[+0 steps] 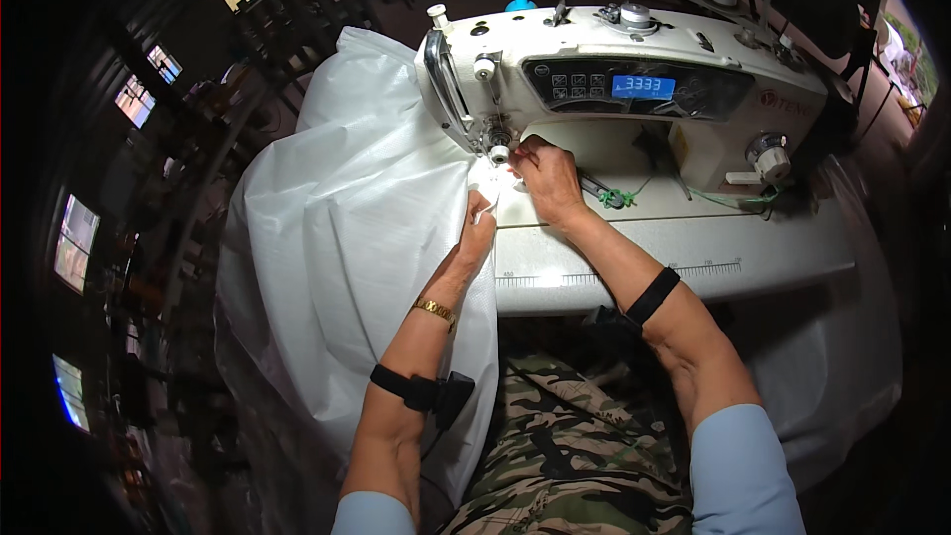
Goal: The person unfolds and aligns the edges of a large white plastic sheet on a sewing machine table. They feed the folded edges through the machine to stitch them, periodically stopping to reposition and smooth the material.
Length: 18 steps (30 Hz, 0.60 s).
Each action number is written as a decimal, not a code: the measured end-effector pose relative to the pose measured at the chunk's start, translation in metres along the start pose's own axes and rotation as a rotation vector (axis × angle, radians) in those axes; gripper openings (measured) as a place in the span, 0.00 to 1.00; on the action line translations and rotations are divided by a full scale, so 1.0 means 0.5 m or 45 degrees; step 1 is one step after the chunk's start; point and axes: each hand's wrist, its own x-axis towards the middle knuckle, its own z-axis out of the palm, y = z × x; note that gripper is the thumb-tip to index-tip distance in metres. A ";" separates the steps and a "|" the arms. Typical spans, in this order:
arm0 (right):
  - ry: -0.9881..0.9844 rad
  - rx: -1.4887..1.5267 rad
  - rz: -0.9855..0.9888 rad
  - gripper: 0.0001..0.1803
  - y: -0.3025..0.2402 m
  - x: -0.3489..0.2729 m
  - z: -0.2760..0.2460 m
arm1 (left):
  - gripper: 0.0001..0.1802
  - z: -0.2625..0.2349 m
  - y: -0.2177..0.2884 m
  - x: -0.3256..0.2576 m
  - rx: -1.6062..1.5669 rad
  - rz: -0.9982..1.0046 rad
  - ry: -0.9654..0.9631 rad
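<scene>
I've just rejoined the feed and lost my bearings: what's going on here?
A person is working at a white sewing machine. The left hand pinches the edge of a large white sheet, which drapes off to the left. The right hand is beside the needle area; its grip is unclear. The machine's display is lit.

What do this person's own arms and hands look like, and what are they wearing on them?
The left hand and right hand are ungloved. Light-blue fabric sleeves cover the upper arms. A gold-coloured linked band circles the left wrist. Each forearm wears a black strap; the left one carries a black boxy attachment.
</scene>
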 end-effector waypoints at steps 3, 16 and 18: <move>0.024 0.000 0.004 0.08 0.011 -0.004 -0.011 | 0.03 0.024 0.036 0.004 0.009 0.036 -0.007; -0.442 0.216 0.058 0.11 -0.057 -0.092 -0.033 | 0.28 -0.061 0.169 -0.159 0.051 -0.076 0.036; -0.433 0.240 0.032 0.11 -0.038 -0.112 -0.076 | 0.29 -0.078 0.223 -0.244 0.300 0.023 0.010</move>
